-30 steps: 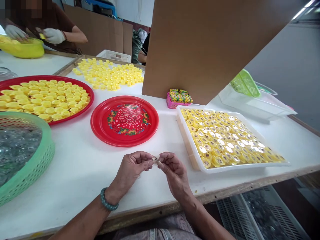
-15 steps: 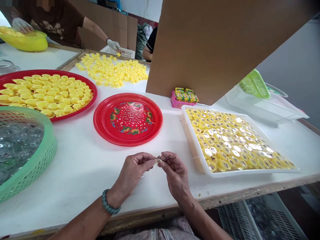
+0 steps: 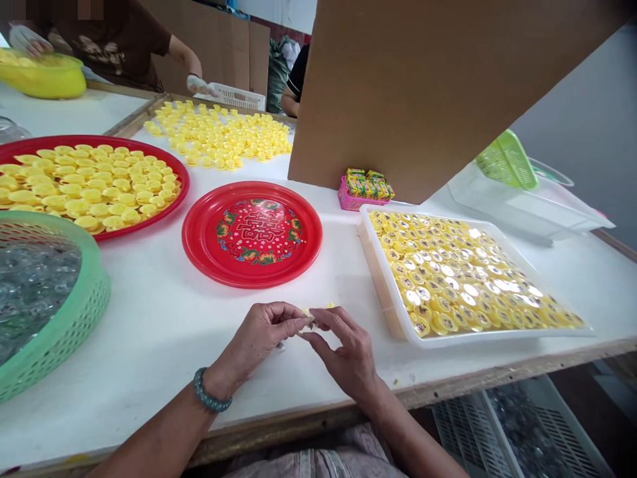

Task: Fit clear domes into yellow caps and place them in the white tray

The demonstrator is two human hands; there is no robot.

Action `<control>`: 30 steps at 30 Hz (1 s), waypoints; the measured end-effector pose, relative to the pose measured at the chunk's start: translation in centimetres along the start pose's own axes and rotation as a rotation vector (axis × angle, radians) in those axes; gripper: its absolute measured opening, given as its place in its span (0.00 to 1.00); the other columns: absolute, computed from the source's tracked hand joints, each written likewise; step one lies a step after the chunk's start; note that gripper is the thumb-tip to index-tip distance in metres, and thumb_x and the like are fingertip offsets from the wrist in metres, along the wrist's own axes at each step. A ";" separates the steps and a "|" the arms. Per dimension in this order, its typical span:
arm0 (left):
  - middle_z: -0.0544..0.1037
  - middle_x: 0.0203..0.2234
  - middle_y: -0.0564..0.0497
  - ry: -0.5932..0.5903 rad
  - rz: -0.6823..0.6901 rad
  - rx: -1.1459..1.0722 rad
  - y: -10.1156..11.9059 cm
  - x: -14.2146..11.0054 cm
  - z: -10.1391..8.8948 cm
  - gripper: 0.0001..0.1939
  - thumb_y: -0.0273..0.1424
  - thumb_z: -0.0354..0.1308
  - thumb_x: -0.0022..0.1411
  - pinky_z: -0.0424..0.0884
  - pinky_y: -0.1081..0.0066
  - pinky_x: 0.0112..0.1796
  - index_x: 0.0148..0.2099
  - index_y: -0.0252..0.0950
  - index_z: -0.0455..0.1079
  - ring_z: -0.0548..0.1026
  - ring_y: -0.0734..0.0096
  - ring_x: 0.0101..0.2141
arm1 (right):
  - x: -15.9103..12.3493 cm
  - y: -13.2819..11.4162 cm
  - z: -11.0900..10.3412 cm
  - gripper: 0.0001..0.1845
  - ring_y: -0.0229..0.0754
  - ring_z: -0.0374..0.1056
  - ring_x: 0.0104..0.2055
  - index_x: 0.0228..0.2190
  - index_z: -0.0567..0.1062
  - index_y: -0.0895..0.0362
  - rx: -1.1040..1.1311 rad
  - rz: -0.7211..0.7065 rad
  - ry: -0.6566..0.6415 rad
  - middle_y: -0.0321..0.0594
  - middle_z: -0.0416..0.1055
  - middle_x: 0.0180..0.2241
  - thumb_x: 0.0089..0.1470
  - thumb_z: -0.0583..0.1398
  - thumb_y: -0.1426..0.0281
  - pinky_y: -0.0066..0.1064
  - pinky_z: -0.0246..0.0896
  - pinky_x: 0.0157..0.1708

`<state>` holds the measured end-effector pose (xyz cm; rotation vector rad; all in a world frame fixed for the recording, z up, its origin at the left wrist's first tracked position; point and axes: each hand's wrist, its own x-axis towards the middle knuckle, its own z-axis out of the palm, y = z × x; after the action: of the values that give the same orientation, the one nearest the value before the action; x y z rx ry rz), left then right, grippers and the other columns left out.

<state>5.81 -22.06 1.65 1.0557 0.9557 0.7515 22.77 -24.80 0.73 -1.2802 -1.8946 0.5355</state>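
My left hand (image 3: 259, 338), with a green bead bracelet on its wrist, pinches a tiny pale and dark piece (image 3: 311, 324) between thumb and fingertips. What kind of piece it is cannot be made out. My right hand (image 3: 348, 345) is close beside it, thumb and forefinger parted around the piece; whether they touch it is unclear. A bit of yellow (image 3: 330, 306) shows just behind the right fingers. Under my left fingers a small clear object (image 3: 281, 346) peeks out. Beyond both hands lies a red round tray (image 3: 209, 265) with a printed pattern.
A white tray (image 3: 365, 255) of yellow round pieces stands right. At left are a green basket (image 3: 94, 285) of clear parts and a red tray (image 3: 185, 179) of yellow pieces. Loose yellow cups (image 3: 229, 139) and a cardboard panel (image 3: 388, 93) are farther back. A co-worker's gloved hand (image 3: 198, 85) is behind.
My right thumb and fingers have spread from a pinch beside the left fingertips. A yellow bit now shows behind them. The co-worker's gloved hand has drawn back toward the white basket.
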 end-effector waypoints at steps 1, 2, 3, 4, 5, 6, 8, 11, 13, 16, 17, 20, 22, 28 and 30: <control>0.75 0.29 0.49 -0.007 0.001 0.001 -0.1 0.0 0.1 0.10 0.37 0.61 0.56 0.62 0.73 0.29 0.35 0.34 0.74 0.68 0.68 0.30 | 0.0 0.0 0.1 0.14 0.39 0.67 0.32 0.42 0.70 0.53 -0.016 0.031 0.028 0.38 0.70 0.31 0.52 0.60 0.72 0.30 0.66 0.33; 0.75 0.29 0.49 -0.009 0.009 0.007 -0.1 0.0 0.1 0.10 0.36 0.61 0.56 0.62 0.73 0.29 0.35 0.34 0.74 0.67 0.69 0.30 | -0.1 -0.1 0.2 0.13 0.39 0.67 0.32 0.41 0.71 0.53 -0.034 0.058 0.045 0.38 0.69 0.30 0.51 0.60 0.71 0.30 0.66 0.33; 0.75 0.28 0.50 -0.007 0.018 0.021 -0.2 0.1 0.1 0.10 0.36 0.60 0.57 0.61 0.73 0.29 0.35 0.34 0.74 0.67 0.69 0.29 | -0.1 -0.1 0.2 0.12 0.39 0.67 0.32 0.40 0.70 0.53 -0.051 0.077 0.047 0.38 0.69 0.30 0.51 0.60 0.71 0.31 0.67 0.33; 0.74 0.27 0.50 -0.001 0.027 0.041 -0.2 0.1 0.1 0.10 0.36 0.60 0.57 0.61 0.73 0.28 0.34 0.34 0.74 0.66 0.70 0.28 | -0.1 -0.1 0.1 0.13 0.40 0.67 0.33 0.41 0.70 0.53 -0.065 0.084 0.035 0.39 0.69 0.32 0.51 0.61 0.70 0.32 0.67 0.34; 0.73 0.26 0.51 0.002 0.033 0.068 -0.2 0.1 0.1 0.11 0.37 0.59 0.57 0.60 0.73 0.27 0.33 0.34 0.74 0.65 0.70 0.27 | -0.2 -0.2 0.0 0.15 0.41 0.68 0.35 0.42 0.70 0.53 -0.072 0.076 0.014 0.40 0.70 0.34 0.51 0.61 0.69 0.33 0.67 0.36; 0.72 0.24 0.51 -0.002 0.032 0.099 -0.2 0.1 0.0 0.11 0.38 0.59 0.58 0.59 0.73 0.27 0.32 0.34 0.73 0.65 0.70 0.26 | -0.2 -0.2 -0.2 0.17 0.42 0.68 0.37 0.45 0.69 0.53 -0.072 0.055 -0.018 0.42 0.70 0.37 0.51 0.61 0.68 0.34 0.67 0.38; 0.69 0.21 0.53 -0.044 0.024 0.168 -0.2 0.1 -0.3 0.13 0.39 0.58 0.57 0.58 0.72 0.26 0.29 0.33 0.72 0.63 0.70 0.24 | -0.4 -0.2 -0.5 0.21 0.42 0.67 0.41 0.49 0.67 0.51 -0.049 -0.016 -0.086 0.43 0.69 0.41 0.53 0.59 0.70 0.35 0.66 0.41; 0.65 0.19 0.55 -0.126 0.003 0.223 -0.3 0.2 -0.8 0.15 0.41 0.59 0.56 0.57 0.73 0.25 0.28 0.33 0.71 0.61 0.72 0.23 | -0.8 -0.2 -0.6 0.20 0.42 0.66 0.44 0.49 0.68 0.50 -0.017 -0.074 -0.168 0.42 0.68 0.42 0.54 0.57 0.74 0.34 0.65 0.42; 0.64 0.19 0.55 -0.157 -0.015 0.209 -0.5 0.2 -1.1 0.15 0.41 0.59 0.56 0.56 0.73 0.25 0.27 0.33 0.69 0.61 0.72 0.23 | -1.1 -0.2 -0.4 0.19 0.41 0.66 0.43 0.48 0.68 0.50 -0.018 -0.065 -0.200 0.42 0.68 0.42 0.53 0.58 0.74 0.33 0.65 0.41; 0.63 0.19 0.56 -0.175 -0.031 0.155 -0.8 0.4 -1.3 0.14 0.39 0.59 0.55 0.57 0.73 0.25 0.27 0.33 0.68 0.60 0.73 0.23 | -1.3 -0.1 0.0 0.19 0.41 0.67 0.41 0.47 0.68 0.52 -0.047 -0.052 -0.200 0.42 0.69 0.41 0.53 0.58 0.75 0.32 0.65 0.39; 0.63 0.19 0.56 -0.179 -0.030 0.146 -0.9 0.5 -1.4 0.13 0.38 0.59 0.56 0.57 0.73 0.25 0.27 0.33 0.68 0.60 0.73 0.23 | -1.3 -0.1 0.1 0.18 0.41 0.67 0.40 0.46 0.69 0.52 -0.060 -0.046 -0.187 0.42 0.70 0.40 0.52 0.58 0.75 0.32 0.65 0.38; 0.67 0.21 0.53 -0.164 -0.016 0.140 -1.2 0.8 -1.5 0.12 0.37 0.58 0.57 0.60 0.73 0.26 0.32 0.33 0.71 0.63 0.73 0.23 | -1.1 -0.1 0.6 0.14 0.39 0.68 0.34 0.42 0.71 0.53 -0.100 0.027 -0.126 0.40 0.70 0.36 0.51 0.59 0.74 0.30 0.65 0.34; 0.71 0.24 0.51 -0.076 0.016 0.186 -1.3 1.1 -1.5 0.12 0.37 0.56 0.58 0.63 0.72 0.27 0.37 0.33 0.72 0.66 0.70 0.25 | -0.8 -0.2 0.8 0.12 0.38 0.68 0.30 0.39 0.72 0.54 -0.133 0.131 -0.092 0.39 0.70 0.33 0.50 0.61 0.73 0.28 0.65 0.30; 0.75 0.35 0.49 0.187 0.209 0.617 -2.1 2.3 -1.3 0.13 0.32 0.51 0.59 0.67 0.70 0.33 0.43 0.38 0.73 0.72 0.66 0.31 | -1.1 0.0 1.3 0.10 0.36 0.67 0.27 0.36 0.72 0.54 -0.164 0.316 -0.090 0.37 0.70 0.30 0.48 0.62 0.72 0.25 0.63 0.25; 0.76 0.33 0.49 0.159 0.185 0.633 -2.4 2.5 -0.9 0.12 0.32 0.50 0.59 0.67 0.70 0.32 0.40 0.38 0.73 0.72 0.66 0.30 | -1.4 0.2 1.3 0.11 0.36 0.67 0.27 0.37 0.72 0.54 -0.136 0.341 -0.083 0.36 0.70 0.29 0.48 0.62 0.72 0.25 0.63 0.26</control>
<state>6.13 -20.36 -1.50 1.6706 1.2880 0.7046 22.14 -25.91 -0.73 -1.7098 -1.8136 0.6508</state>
